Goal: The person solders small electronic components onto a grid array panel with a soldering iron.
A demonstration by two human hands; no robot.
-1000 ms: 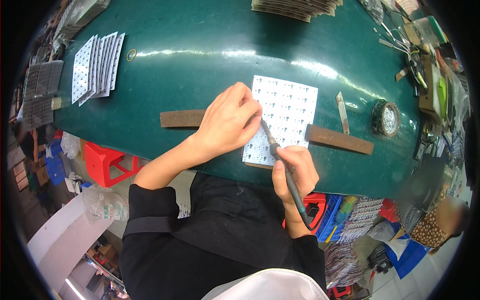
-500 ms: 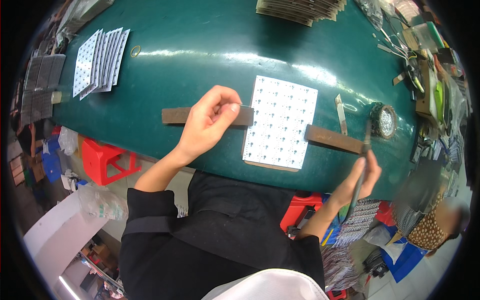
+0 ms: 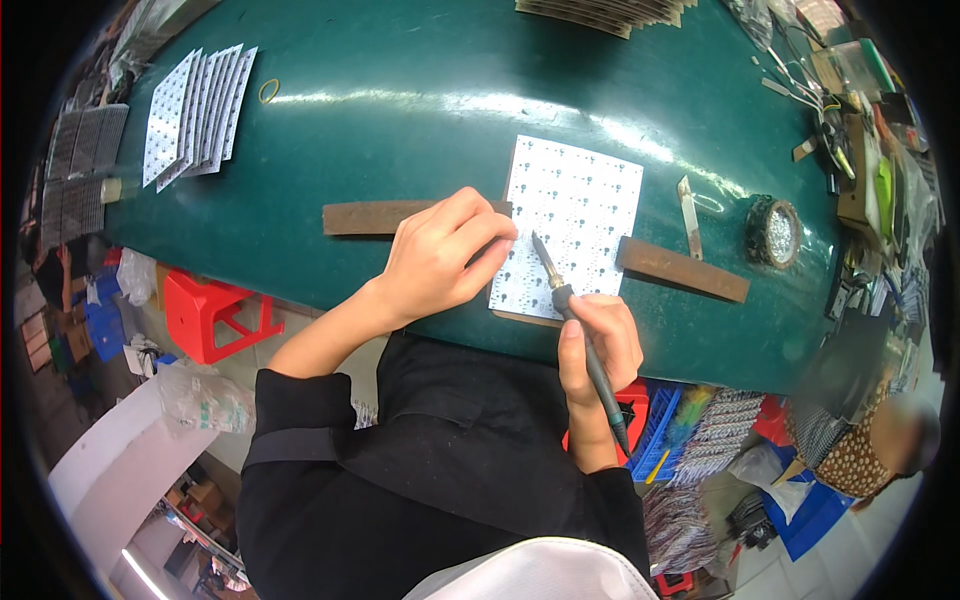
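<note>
A white circuit board panel (image 3: 570,190) with rows of small dark marks lies on the green table, on top of a brownish backing. My right hand (image 3: 602,345) grips a soldering iron (image 3: 556,283) with a dark handle, its metal tip pointing at the left-middle part of the panel. Whether the tip touches cannot be told. At the panel's left edge, my left hand (image 3: 445,250) is pinched closed, fingertips close to the iron's tip. The thin wire in its fingers is mostly hidden now. Under that hand runs a rusty brown bar (image 3: 365,218).
Another brown bar (image 3: 685,268) meets the panel's right edge. Beyond it are a metal strip (image 3: 690,215) and a round tin (image 3: 772,232) of silvery material. White panels (image 3: 200,115) stand far left, beside a rubber band (image 3: 269,91). More stacked boards (image 3: 605,12) are at the back.
My right hand has brought the soldering iron left from beside the tin to over the panel. My left hand has shifted slightly right, to the panel's edge.
</note>
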